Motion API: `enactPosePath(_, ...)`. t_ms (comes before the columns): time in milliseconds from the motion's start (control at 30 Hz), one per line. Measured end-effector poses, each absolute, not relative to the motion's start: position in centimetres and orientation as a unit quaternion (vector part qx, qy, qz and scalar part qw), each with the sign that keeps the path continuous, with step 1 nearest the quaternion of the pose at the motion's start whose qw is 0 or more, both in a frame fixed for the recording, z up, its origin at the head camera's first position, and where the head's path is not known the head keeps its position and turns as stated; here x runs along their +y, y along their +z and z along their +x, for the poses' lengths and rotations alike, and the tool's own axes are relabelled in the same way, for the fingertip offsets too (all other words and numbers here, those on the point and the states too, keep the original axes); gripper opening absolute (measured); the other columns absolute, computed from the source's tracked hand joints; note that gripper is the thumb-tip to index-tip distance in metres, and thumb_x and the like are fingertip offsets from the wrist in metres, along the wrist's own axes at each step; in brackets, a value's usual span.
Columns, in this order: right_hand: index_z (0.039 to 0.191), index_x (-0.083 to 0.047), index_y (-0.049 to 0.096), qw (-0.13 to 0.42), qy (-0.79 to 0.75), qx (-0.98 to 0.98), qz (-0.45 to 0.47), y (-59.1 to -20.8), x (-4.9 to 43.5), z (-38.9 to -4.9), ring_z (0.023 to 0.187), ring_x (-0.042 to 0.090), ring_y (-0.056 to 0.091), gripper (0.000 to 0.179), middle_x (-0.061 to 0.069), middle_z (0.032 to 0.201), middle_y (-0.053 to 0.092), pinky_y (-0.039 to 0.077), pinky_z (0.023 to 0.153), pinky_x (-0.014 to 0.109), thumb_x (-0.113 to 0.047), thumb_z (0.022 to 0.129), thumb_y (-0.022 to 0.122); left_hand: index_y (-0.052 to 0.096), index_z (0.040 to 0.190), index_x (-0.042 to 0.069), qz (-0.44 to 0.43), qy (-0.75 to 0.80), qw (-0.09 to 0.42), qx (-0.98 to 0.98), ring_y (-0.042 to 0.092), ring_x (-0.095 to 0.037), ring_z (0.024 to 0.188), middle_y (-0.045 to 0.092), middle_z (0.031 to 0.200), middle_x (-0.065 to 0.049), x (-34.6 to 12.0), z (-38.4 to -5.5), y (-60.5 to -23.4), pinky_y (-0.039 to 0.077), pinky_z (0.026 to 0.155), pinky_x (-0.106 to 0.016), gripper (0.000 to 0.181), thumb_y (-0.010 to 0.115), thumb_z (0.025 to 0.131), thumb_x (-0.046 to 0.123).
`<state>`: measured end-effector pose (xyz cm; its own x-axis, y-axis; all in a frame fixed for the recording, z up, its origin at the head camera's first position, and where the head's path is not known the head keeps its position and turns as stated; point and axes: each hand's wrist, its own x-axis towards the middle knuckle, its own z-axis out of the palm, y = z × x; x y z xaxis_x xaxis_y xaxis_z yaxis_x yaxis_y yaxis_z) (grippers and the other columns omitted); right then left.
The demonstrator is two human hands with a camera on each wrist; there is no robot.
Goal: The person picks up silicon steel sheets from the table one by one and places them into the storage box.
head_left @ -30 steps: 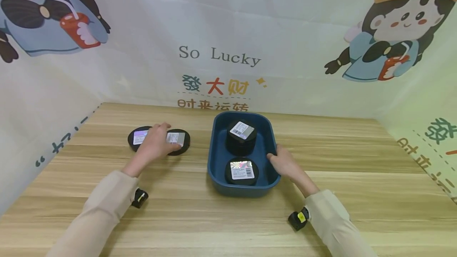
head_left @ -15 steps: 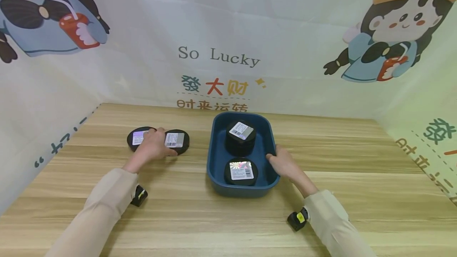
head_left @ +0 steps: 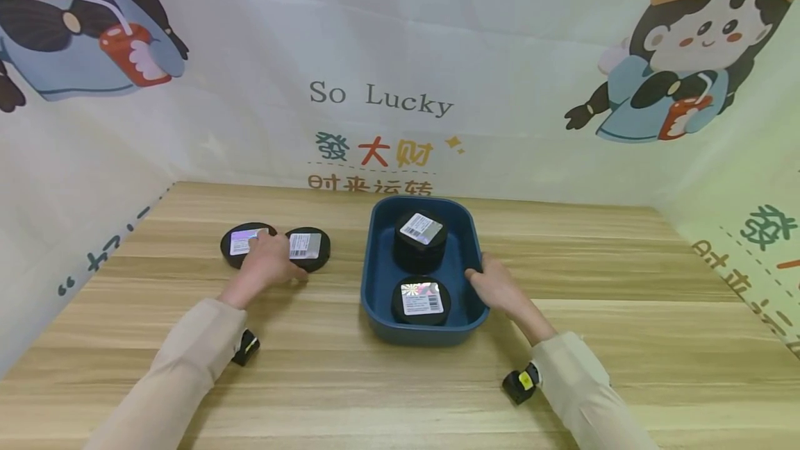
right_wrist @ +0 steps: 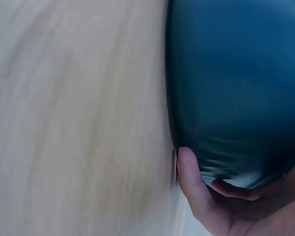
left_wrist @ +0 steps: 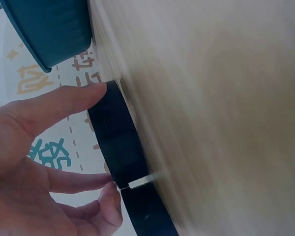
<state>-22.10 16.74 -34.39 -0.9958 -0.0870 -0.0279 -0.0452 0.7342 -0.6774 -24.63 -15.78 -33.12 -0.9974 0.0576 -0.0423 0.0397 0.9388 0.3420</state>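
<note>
Two flat black round containers with labels lie side by side on the left of the wooden table. My left hand (head_left: pixel 270 261) pinches the right one (head_left: pixel 315 247), thumb at its near edge and fingers by the seam between the two. The left wrist view shows my thumb against the dark side of that container (left_wrist: pixel 119 132). The left container (head_left: pixel 232 253) is partly covered by my fingers. My right hand (head_left: pixel 494 285) grips the right wall of a blue rectangular tub (head_left: pixel 375 290), its thumb at the rim; in the right wrist view fingers press the tub's outer side (right_wrist: pixel 236 98).
Inside the tub, a stack of black round containers (head_left: pixel 420 255) stands at the back and a single labelled one (head_left: pixel 421 301) lies in front. A printed cloth backdrop (head_left: pixel 531 89) rises behind the wooden table (head_left: pixel 350 394) and along both sides.
My left hand has drawn back slightly, its thumb sliding off the right container's label to its near edge, and its fingers have lowered between the two. My right hand and the tub stay put.
</note>
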Motion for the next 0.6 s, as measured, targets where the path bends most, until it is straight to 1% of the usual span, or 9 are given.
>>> enactPosePath(100,0.11,0.016,0.044,0.026,-0.364,0.93,-0.035,-34.39,16.72,-22.12,0.101,0.039,0.05,0.036,0.03,0.108,0.052,0.039,0.085,0.047,-0.009,0.085,0.041,0.053,0.089,-0.017,0.031,0.179,0.029,0.983,0.045,-0.04,0.088,0.042,0.098,-0.035,-15.54,-24.66,-33.08,0.044,0.073,-0.048,0.054,0.078,0.063,0.023)
enactPosePath(200,0.109,0.016,0.044,0.025,-0.366,0.929,-0.035,-34.43,16.73,-22.16,0.1,0.038,0.05,0.035,0.029,0.107,0.053,0.04,0.085,0.046,-0.009,0.084,0.041,0.052,0.089,-0.017,0.041,0.182,0.028,0.982,0.047,-0.037,0.086,0.04,0.102,-0.035,-15.3,-24.73,-33.1,0.045,0.074,-0.046,0.053,0.078,0.062,0.021)
enactPosePath(267,0.11,0.016,0.044,0.026,-0.367,0.929,-0.036,-34.46,16.73,-22.2,0.1,0.038,0.05,0.035,0.029,0.107,0.053,0.04,0.085,0.046,-0.009,0.085,0.041,0.049,0.095,-0.018,0.046,0.185,0.032,0.981,0.048,-0.039,0.088,0.038,0.105,-0.036,-15.13,-24.77,-33.14,0.044,0.077,-0.047,0.059,0.078,0.062,0.02)
enactPosePath(333,0.11,0.016,0.044,0.028,-0.368,0.929,-0.037,-34.51,16.74,-22.22,0.1,0.038,0.05,0.035,0.03,0.107,0.053,0.04,0.086,0.046,-0.009,0.085,0.041,0.042,0.107,-0.02,0.048,0.191,0.039,0.98,0.049,-0.042,0.091,0.035,0.111,-0.038,-15.02,-24.84,-33.24,0.042,0.081,-0.049,0.07,0.078,0.063,0.02)
enactPosePath(433,0.11,0.016,0.044,0.027,-0.366,0.929,-0.038,-34.5,16.73,-22.24,0.101,0.039,0.049,0.036,0.03,0.108,0.052,0.039,0.086,0.046,-0.009,0.085,0.041,0.033,0.119,-0.021,0.056,0.197,0.05,0.978,0.045,-0.047,0.1,0.03,0.118,-0.04,-14.92,-24.97,-33.31,0.038,0.087,-0.052,0.081,0.076,0.064,0.02)
enactPosePath(500,0.11,0.016,0.044,0.026,-0.364,0.93,-0.037,-34.49,16.74,-22.23,0.101,0.039,0.05,0.036,0.03,0.108,0.052,0.039,0.086,0.046,-0.009,0.085,0.041,0.029,0.123,-0.02,0.066,0.197,0.054,0.977,0.041,-0.049,0.106,0.027,0.122,-0.042,-14.96,-25.14,-33.45,0.034,0.09,-0.053,0.086,0.076,0.064,0.021)
enactPosePath(600,0.109,0.015,0.045,0.023,-0.361,0.932,-0.035,-34.46,16.72,-22.21,0.1,0.039,0.05,0.035,0.029,0.107,0.053,0.039,0.086,0.046,-0.009,0.084,0.041,0.026,0.126,-0.019,0.078,0.196,0.051,0.976,0.036,-0.052,0.111,0.024,0.126,-0.043,-15.12,-25.41,-33.62,0.031,0.093,-0.054,0.09,0.076,0.064,0.023)
